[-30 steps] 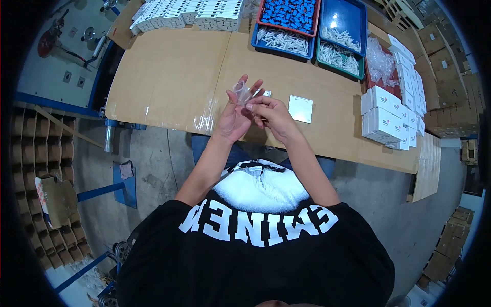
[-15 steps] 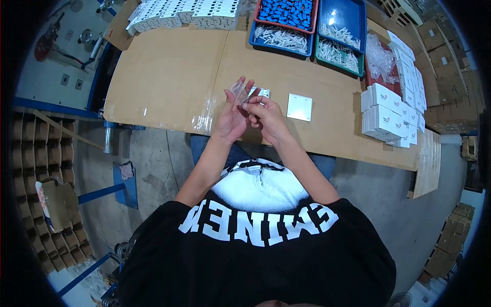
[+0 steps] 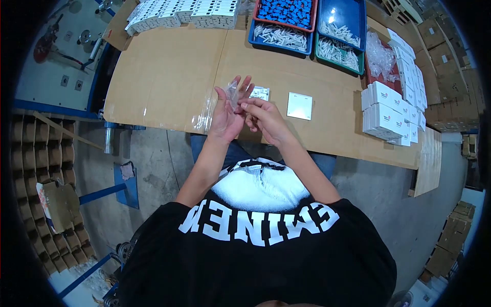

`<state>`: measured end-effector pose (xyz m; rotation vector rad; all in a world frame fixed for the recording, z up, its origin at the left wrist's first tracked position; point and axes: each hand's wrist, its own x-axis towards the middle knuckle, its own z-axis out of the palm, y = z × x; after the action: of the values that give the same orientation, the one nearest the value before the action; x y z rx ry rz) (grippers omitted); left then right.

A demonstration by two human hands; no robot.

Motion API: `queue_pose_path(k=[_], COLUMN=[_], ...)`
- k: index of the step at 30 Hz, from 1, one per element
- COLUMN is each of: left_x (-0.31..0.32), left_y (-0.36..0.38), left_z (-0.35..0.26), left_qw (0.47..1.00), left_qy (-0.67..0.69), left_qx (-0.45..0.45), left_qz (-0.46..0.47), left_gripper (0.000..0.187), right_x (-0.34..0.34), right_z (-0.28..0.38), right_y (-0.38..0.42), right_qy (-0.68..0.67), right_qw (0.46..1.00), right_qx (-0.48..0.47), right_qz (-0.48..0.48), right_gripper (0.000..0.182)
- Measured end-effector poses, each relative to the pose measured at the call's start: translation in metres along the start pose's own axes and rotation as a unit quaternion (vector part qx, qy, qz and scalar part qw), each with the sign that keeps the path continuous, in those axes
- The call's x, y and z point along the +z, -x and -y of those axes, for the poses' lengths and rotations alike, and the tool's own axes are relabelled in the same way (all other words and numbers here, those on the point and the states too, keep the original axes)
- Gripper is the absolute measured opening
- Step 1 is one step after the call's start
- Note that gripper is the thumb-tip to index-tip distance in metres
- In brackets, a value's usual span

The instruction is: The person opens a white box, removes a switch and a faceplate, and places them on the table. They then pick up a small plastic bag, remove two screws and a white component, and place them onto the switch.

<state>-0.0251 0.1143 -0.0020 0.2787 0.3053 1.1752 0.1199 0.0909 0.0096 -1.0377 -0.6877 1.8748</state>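
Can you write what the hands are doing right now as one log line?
left hand: holds clear bag | right hand: pinches bag edge | white plate: on table

One view only, from a camera on the person's head, looking steeply down and forward over their own chest and shirt. The fisheye lens rounds the frame to a dark circle and bends the bench (image 3: 169,77), whose near edge crosses the middle of the picture while its far edge runs along the top. The left hand (image 3: 225,115) and right hand (image 3: 263,118) sit close, near centre, just above that near edge. Floor shows either side, well below.
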Motion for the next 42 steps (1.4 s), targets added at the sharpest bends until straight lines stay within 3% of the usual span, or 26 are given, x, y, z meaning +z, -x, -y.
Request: queue_pose_path(k=[8, 14, 18, 19, 20, 21, 22, 23, 25, 26, 28, 29, 31, 32, 34, 36, 39, 42], left_x=[-0.006, -0.009, -0.017, -0.025, -0.034, -0.042, -0.043, -0.044, -0.048, -0.051, -0.055, -0.056, -0.063, -0.068, -0.072, -0.083, -0.091, -0.081], left_y=[0.000, -0.001, -0.006, -0.008, -0.009, -0.009, -0.008, -0.005, -0.003, -0.003, -0.004, -0.004, -0.006, -0.006, -0.009, -0.013, -0.016, -0.016], left_z=[0.001, -0.005, -0.004, -0.003, -0.002, 0.001, 0.005, 0.008, 0.021, 0.028, 0.040, 0.045, 0.053, 0.054, 0.053, 0.054, 0.056, 0.053], left_qw=[0.998, 0.998, 1.000, 0.999, 0.997, 0.998, 0.999, 0.997, 0.992, 0.990, 0.986, 0.975, 0.944, 0.944, 0.923, 0.920, 0.901, 0.908], left_qy=[0.010, 0.054, 0.019, -0.002, -0.024, 0.005, 0.008, 0.042, 0.076, 0.048, 0.020, -0.011, -0.049, -0.050, -0.014, 0.009, -0.002, 0.009], left_qx=[-0.042, -0.016, -0.013, -0.011, -0.007, -0.017, -0.021, -0.060, -0.104, -0.134, -0.162, -0.218, -0.319, -0.318, -0.372, -0.382, -0.410, -0.408], left_qz=[0.043, 0.027, 0.004, -0.037, -0.079, -0.061, -0.047, -0.035, -0.015, -0.004, 0.010, 0.032, 0.071, 0.073, 0.099, 0.091, 0.144, 0.097], left_gripper=[0.072, 0.066, 0.063, 0.060, 0.057, 0.055, 0.055, 0.054, 0.054, 0.053, 0.053, 0.054, 0.055, 0.055, 0.056, 0.059, 0.063, 0.063], right_x=[-0.001, -0.008, -0.023, -0.038, -0.056, -0.075, -0.098, -0.131, -0.187, -0.205, -0.228, -0.234, -0.243, -0.249, -0.264, -0.266, -0.275, -0.283], right_z=[0.003, 0.000, 0.008, 0.012, 0.017, 0.023, 0.029, 0.034, 0.055, 0.072, 0.106, 0.122, 0.152, 0.164, 0.183, 0.202, 0.221, 0.235], right_y=[0.000, -0.002, -0.005, -0.010, -0.012, -0.013, -0.016, -0.028, -0.046, -0.050, -0.058, -0.063, -0.076, -0.085, -0.109, -0.122, -0.147, -0.171], right_qy=[-0.040, -0.082, 0.020, 0.116, 0.121, 0.292, 0.451, 0.521, 0.431, 0.434, 0.451, 0.453, 0.519, 0.519, 0.571, 0.566, 0.612, 0.610], right_qw=[0.999, 0.996, 1.000, 0.993, 0.992, 0.947, 0.861, 0.801, 0.845, 0.841, 0.794, 0.792, 0.719, 0.718, 0.636, 0.642, 0.600, 0.614], right_qx=[0.003, 0.002, 0.005, -0.002, -0.011, -0.090, -0.165, -0.208, -0.216, -0.220, -0.287, -0.289, -0.304, -0.307, -0.363, -0.345, -0.275, -0.228], right_qz=[0.021, 0.035, 0.005, -0.029, -0.038, -0.103, -0.165, -0.208, -0.231, -0.236, -0.289, -0.290, -0.347, -0.347, -0.369, -0.384, -0.435, -0.445], right_gripper=[0.021, 0.016, 0.014, 0.020, 0.020, 0.023, 0.026, 0.026, 0.022, 0.022, 0.021, 0.021, 0.020, 0.020, 0.019, 0.020, 0.025, 0.030])
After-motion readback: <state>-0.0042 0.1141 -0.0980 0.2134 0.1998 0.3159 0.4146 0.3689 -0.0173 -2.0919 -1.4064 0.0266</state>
